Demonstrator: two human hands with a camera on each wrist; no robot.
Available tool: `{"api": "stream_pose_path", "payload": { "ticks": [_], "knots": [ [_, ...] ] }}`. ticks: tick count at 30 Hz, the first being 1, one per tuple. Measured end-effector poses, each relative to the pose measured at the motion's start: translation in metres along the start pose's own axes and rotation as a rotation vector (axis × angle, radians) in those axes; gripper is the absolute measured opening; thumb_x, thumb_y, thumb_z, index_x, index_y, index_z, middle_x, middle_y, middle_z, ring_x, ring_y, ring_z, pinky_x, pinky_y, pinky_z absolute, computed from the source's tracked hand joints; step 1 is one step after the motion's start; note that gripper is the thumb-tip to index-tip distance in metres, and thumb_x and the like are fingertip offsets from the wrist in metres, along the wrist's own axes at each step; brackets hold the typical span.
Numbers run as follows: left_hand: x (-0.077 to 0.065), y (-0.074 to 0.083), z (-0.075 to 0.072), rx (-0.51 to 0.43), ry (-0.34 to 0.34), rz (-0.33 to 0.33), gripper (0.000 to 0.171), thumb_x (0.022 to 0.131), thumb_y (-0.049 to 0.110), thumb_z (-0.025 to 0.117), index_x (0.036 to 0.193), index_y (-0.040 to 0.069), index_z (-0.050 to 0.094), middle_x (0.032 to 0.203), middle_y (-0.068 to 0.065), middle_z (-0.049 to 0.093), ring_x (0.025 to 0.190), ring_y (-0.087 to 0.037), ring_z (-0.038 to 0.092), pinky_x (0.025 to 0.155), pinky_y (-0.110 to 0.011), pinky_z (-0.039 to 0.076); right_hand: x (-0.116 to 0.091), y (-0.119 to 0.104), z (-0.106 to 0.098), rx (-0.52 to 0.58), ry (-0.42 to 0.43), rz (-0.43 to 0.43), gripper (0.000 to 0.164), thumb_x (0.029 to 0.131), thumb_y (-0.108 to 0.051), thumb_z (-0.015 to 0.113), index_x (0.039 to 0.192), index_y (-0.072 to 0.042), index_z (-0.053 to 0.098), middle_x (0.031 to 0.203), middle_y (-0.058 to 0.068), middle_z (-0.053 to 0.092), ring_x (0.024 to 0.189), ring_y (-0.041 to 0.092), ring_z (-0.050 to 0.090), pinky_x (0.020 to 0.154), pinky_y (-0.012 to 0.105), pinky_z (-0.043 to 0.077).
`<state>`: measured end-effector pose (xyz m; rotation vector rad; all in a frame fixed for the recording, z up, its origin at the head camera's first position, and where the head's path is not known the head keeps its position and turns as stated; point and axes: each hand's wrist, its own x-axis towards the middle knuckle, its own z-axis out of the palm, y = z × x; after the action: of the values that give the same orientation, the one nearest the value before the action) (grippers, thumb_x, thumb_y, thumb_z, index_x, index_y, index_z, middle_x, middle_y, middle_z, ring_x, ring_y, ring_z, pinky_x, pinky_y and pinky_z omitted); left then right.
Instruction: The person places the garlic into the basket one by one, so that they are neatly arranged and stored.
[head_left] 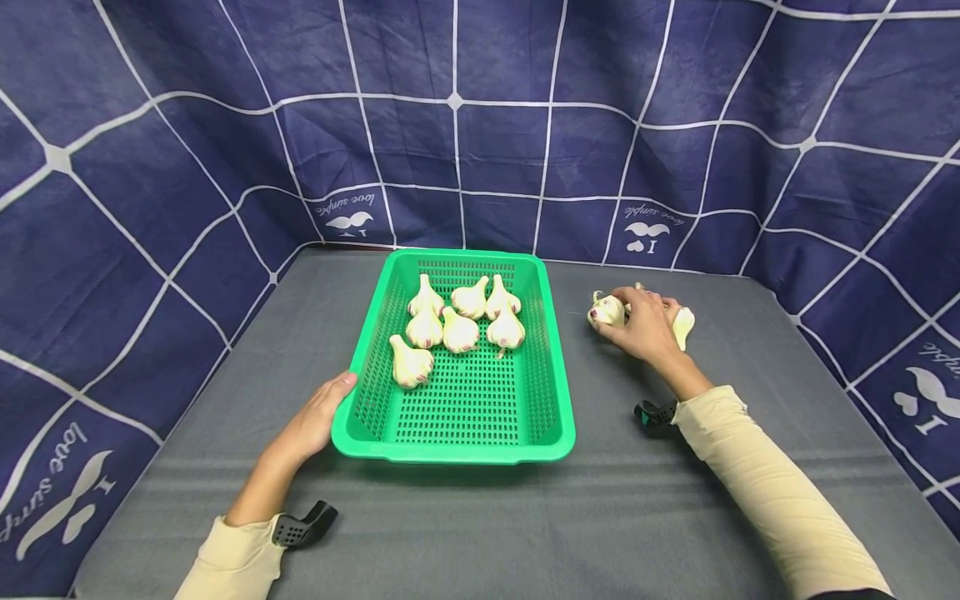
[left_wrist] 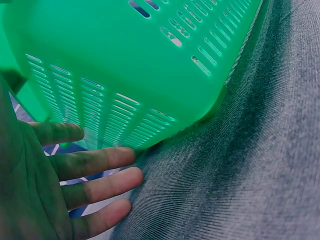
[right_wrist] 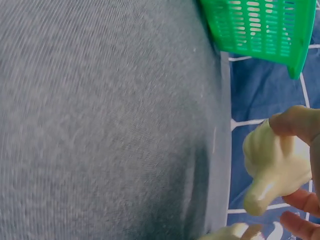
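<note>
My right hand pinches a garlic bulb between thumb and fingers, to the right of a green plastic basket. Beside that hand in the head view, another pale bulb shows past the fingers, partly covered by them. At the basket's left side is my left hand, its fingertips right at the rim. In the left wrist view its fingers are extended and spread beside the slotted wall. Several garlic bulbs lie inside the basket, mostly toward its back half.
A dark grey cloth covers the table. Blue curtains with white lines hang behind it and along both sides. A black wrist camera is strapped on the left wrist and another camera on the right.
</note>
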<state>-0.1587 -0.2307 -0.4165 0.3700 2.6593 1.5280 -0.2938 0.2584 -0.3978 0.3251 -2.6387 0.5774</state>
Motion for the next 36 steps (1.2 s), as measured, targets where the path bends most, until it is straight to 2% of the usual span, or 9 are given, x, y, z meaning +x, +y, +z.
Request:
{"api": "stream_pose_path", "payload": {
  "ticks": [3, 5, 8, 10, 12, 20, 26, 32, 36],
  "knots": [
    [0.000, 0.000, 0.000, -0.004, 0.001, 0.002, 0.062, 0.108, 0.032, 0.023, 0.144, -0.017, 0.034, 0.146, -0.034, 0.039, 0.137, -0.044, 0.031, 0.113, -0.058, 0.019, 0.000, -0.004, -0.001, 0.032, 0.001, -0.028, 0.053, 0.074, -0.027, 0.083, 0.115, -0.001, 0.062, 0.107, 0.024, 0.063, 0.125, 0.051, 0.045, 0.097, 0.062, 0.028],
    [0.000, -0.001, 0.000, -0.005, 0.001, 0.002, 0.062, 0.108, 0.032, 0.023, 0.144, -0.016, 0.034, 0.145, -0.034, 0.040, 0.137, -0.044, 0.032, 0.113, -0.058, 0.020, 0.000, -0.006, -0.002, 0.063, 0.001, -0.053, 0.055, 0.073, -0.025, 0.084, 0.117, 0.000, 0.062, 0.104, 0.024, 0.062, 0.123, 0.051, 0.046, 0.093, 0.060, 0.035],
    [0.000, -0.001, 0.000, -0.004, 0.002, 0.000, 0.062, 0.108, 0.032, 0.023, 0.144, -0.016, 0.034, 0.146, -0.034, 0.039, 0.138, -0.043, 0.031, 0.113, -0.059, 0.019, -0.001, -0.011, -0.003, 0.096, 0.009, -0.088, 0.056, 0.072, -0.023, 0.085, 0.117, 0.001, 0.063, 0.098, 0.022, 0.059, 0.102, 0.043, 0.054, 0.081, 0.053, 0.043],
    [0.000, -0.001, 0.000, -0.001, -0.003, 0.002, 0.062, 0.108, 0.032, 0.023, 0.145, -0.016, 0.034, 0.146, -0.034, 0.038, 0.138, -0.043, 0.030, 0.112, -0.059, 0.020, -0.001, -0.014, -0.003, 0.105, 0.016, -0.101, 0.057, 0.070, -0.022, 0.086, 0.118, 0.000, 0.063, 0.097, 0.020, 0.057, 0.090, 0.036, 0.052, 0.071, 0.047, 0.042],
    [0.000, -0.002, 0.000, -0.001, -0.003, 0.009, 0.061, 0.108, 0.031, 0.022, 0.144, -0.016, 0.034, 0.146, -0.033, 0.039, 0.138, -0.043, 0.031, 0.112, -0.059, 0.020, -0.002, -0.015, -0.003, 0.111, 0.022, -0.107, 0.057, 0.070, -0.021, 0.086, 0.118, -0.001, 0.064, 0.096, 0.019, 0.056, 0.086, 0.032, 0.050, 0.068, 0.044, 0.040],
    [0.000, -0.001, 0.000, 0.009, 0.003, 0.026, 0.061, 0.108, 0.031, 0.022, 0.143, -0.017, 0.036, 0.143, -0.033, 0.042, 0.136, -0.043, 0.033, 0.112, -0.058, 0.021, -0.002, -0.017, -0.001, 0.124, 0.028, -0.118, 0.058, 0.069, -0.020, 0.086, 0.119, -0.003, 0.064, 0.103, 0.021, 0.055, 0.090, 0.033, 0.050, 0.069, 0.046, 0.042],
    [0.000, 0.000, 0.000, 0.013, 0.000, 0.015, 0.062, 0.107, 0.032, 0.022, 0.143, -0.018, 0.034, 0.145, -0.035, 0.038, 0.137, -0.045, 0.030, 0.113, -0.059, 0.019, -0.002, -0.018, 0.000, 0.127, 0.026, -0.131, 0.059, 0.067, -0.018, 0.087, 0.119, -0.003, 0.064, 0.103, 0.022, 0.055, 0.092, 0.034, 0.050, 0.071, 0.048, 0.042],
    [0.000, 0.000, 0.000, 0.010, 0.002, 0.035, 0.060, 0.108, 0.030, 0.021, 0.143, -0.015, 0.038, 0.141, -0.031, 0.046, 0.134, -0.040, 0.037, 0.111, -0.057, 0.023, -0.003, -0.022, -0.003, 0.143, 0.018, -0.111, 0.060, 0.067, -0.016, 0.087, 0.121, -0.004, 0.063, 0.105, 0.022, 0.050, 0.093, 0.035, 0.049, 0.074, 0.049, 0.043],
    [-0.001, 0.000, 0.001, 0.011, 0.005, 0.031, 0.061, 0.108, 0.031, 0.021, 0.143, -0.016, 0.037, 0.142, -0.032, 0.044, 0.134, -0.042, 0.036, 0.112, -0.058, 0.022, -0.003, -0.025, -0.004, 0.151, 0.018, -0.116, 0.061, 0.067, -0.016, 0.086, 0.122, -0.003, 0.063, 0.106, 0.021, 0.050, 0.094, 0.035, 0.049, 0.074, 0.048, 0.042]
  ]
}}
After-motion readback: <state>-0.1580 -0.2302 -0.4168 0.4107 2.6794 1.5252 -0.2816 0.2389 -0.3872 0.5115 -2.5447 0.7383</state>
